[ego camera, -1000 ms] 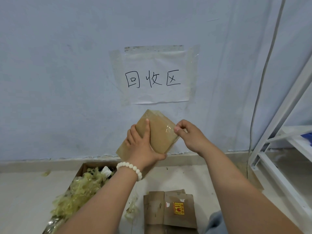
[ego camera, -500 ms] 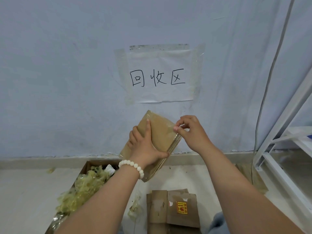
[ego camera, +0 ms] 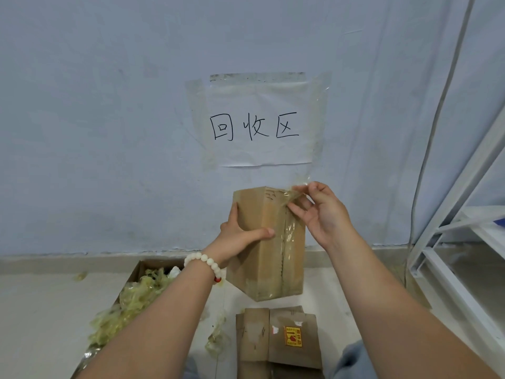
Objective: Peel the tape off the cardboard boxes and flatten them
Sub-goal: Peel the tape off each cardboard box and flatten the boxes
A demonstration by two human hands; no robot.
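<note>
A small brown cardboard box (ego camera: 259,258) is held upright in the air in front of the wall. My left hand (ego camera: 240,236) grips its left side, thumb across the front face. A strip of clear tape (ego camera: 290,228) runs down the box's front seam. My right hand (ego camera: 319,212) pinches the tape's lifted top end (ego camera: 296,193) at the box's upper right corner, the other fingers spread. Flattened cardboard pieces (ego camera: 278,340) lie on the floor below.
An open carton (ego camera: 136,272) at the lower left holds a heap of crumpled yellowish tape (ego camera: 128,305). A paper sign (ego camera: 259,124) is taped to the wall. A white metal shelf frame (ego camera: 459,242) stands at the right. Tape scraps (ego camera: 217,337) lie on the floor.
The box has turned from tilted to upright, with its taped seam toward me. My right hand has lifted the tape's top end off the box's corner.
</note>
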